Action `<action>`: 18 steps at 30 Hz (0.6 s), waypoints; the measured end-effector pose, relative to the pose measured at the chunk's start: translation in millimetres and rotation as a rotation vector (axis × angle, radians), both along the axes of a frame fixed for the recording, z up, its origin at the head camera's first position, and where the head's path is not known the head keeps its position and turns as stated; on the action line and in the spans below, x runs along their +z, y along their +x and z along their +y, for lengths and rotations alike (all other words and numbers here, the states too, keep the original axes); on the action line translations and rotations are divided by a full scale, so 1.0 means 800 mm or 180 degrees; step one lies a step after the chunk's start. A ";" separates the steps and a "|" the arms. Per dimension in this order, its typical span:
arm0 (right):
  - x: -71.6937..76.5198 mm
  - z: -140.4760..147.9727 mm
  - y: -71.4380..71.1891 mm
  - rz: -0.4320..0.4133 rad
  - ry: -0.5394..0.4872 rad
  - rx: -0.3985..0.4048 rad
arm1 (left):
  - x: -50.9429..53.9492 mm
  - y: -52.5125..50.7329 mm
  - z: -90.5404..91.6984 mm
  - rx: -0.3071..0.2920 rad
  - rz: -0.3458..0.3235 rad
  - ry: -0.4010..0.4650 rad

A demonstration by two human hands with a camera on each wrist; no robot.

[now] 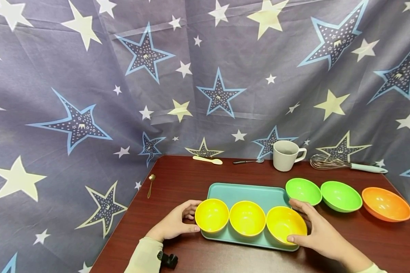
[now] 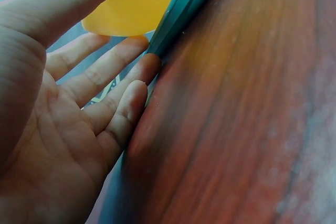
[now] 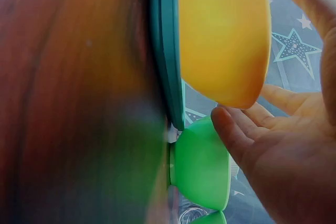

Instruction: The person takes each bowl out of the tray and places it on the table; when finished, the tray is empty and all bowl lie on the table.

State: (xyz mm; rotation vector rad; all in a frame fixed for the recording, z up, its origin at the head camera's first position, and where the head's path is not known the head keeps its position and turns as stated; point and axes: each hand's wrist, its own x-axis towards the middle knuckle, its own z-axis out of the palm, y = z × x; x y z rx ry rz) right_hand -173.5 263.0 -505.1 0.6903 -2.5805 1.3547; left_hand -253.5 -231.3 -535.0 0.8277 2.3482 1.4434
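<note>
Three yellow bowls stand in a row on a teal tray (image 1: 246,189): a left bowl (image 1: 212,216), a middle bowl (image 1: 247,218) and a right bowl (image 1: 287,226). At the left bowl's outer side is my left hand (image 1: 177,223), its thumb by the near side and its fingers loosely spread; in the left wrist view the fingertips (image 2: 137,43) reach the bowl's base and the tray edge. My right hand (image 1: 322,235) spans the right bowl's outer side, thumb over the near rim. The right wrist view shows its extended fingers (image 3: 283,98) beside that bowl, with a gap towards the palm.
Two green bowls (image 1: 341,196) and an orange bowl (image 1: 386,204) stand right of the tray. Along the back are a cream spoon (image 1: 207,160), a small dark-handled spoon (image 1: 248,161), a mug (image 1: 285,156) and a whisk (image 1: 348,165). A gold spoon (image 1: 150,185) lies at left.
</note>
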 end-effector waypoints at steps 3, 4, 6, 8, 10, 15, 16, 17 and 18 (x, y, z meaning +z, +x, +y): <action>-0.003 0.000 0.000 -0.0049 0.0133 -0.0092 | 0.001 0.000 0.000 0.0009 -0.0010 -0.0011; -0.004 0.000 0.000 -0.0056 0.0174 -0.0112 | 0.002 0.001 0.000 0.0013 -0.0013 -0.0014; -0.005 0.000 0.001 -0.0050 0.0259 -0.0165 | 0.002 0.001 0.000 0.0017 -0.0015 -0.0019; -0.007 0.000 0.000 -0.0054 0.0325 -0.0208 | 0.002 0.001 0.000 0.0021 -0.0015 -0.0025; -0.007 0.000 0.000 -0.0064 0.0371 -0.0222 | 0.002 0.001 0.000 0.0020 -0.0018 -0.0027; -0.008 0.000 0.000 -0.0156 0.0452 -0.0226 | 0.003 0.001 0.000 0.0010 -0.0023 -0.0023; -0.008 0.000 0.000 -0.0169 0.0482 -0.0224 | 0.003 0.001 0.001 0.0005 -0.0022 -0.0020; -0.007 0.000 0.001 -0.0180 0.0515 -0.0226 | 0.003 0.001 0.001 0.0003 -0.0023 -0.0018; -0.007 -0.001 0.001 -0.0187 0.0553 -0.0230 | 0.003 0.001 0.001 0.0003 -0.0026 -0.0016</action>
